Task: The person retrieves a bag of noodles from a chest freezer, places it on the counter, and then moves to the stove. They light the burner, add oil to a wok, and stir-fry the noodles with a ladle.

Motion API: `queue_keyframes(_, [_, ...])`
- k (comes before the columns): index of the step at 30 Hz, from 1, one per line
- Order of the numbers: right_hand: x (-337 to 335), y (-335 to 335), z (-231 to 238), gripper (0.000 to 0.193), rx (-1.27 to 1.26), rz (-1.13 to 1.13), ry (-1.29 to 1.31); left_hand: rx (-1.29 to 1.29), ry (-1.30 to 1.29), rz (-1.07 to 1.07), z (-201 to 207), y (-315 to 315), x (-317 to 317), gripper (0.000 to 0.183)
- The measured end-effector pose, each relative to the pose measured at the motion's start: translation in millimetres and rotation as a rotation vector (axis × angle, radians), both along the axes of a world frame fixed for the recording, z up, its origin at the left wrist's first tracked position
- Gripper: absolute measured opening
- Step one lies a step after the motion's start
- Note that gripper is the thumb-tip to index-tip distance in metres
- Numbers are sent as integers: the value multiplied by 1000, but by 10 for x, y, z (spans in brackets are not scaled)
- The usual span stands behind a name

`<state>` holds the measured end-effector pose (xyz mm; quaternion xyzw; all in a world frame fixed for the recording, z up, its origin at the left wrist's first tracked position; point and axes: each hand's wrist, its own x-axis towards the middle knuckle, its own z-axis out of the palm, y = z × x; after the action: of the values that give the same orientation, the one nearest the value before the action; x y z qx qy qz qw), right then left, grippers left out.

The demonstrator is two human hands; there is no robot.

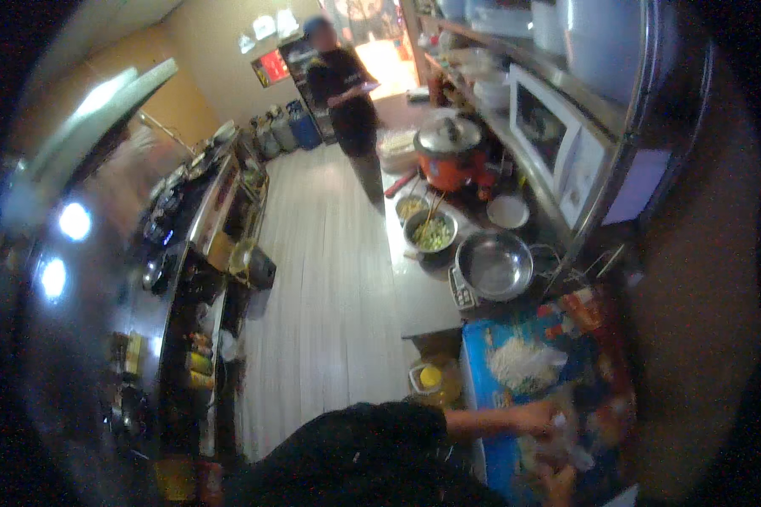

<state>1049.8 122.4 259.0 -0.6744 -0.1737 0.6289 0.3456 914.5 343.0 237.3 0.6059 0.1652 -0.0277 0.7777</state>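
Observation:
My left hand (534,419) reaches across from a dark sleeve and is closed on a clear plastic bag (578,435). Below it, my right hand (558,483) is at the lower part of the same bag, its fingers curled and partly blurred. The bag hangs over a blue and red printed surface (478,372). Just beyond my hands, a heap of pale, loose food (516,362) lies there in thin plastic; its exact kind is too blurred to tell.
A steel bowl (495,265) sits on a scale (463,291) ahead. Further on stand a bowl of chopped greens (431,233), a red pot (454,169) and a microwave (543,127). An oil jug (431,380) is low at left. A person (347,93) stands in the aisle.

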Motion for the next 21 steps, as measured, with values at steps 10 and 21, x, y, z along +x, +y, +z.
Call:
queue_keyframes(10, [613,-429,-898,57,428,-731,-781,639,-95,56,361,-47,-284,28])
queue_keyframes(21, [-361,-40,-422,57,289,-533,-465,440,8,231,-206,-338,-429,30])
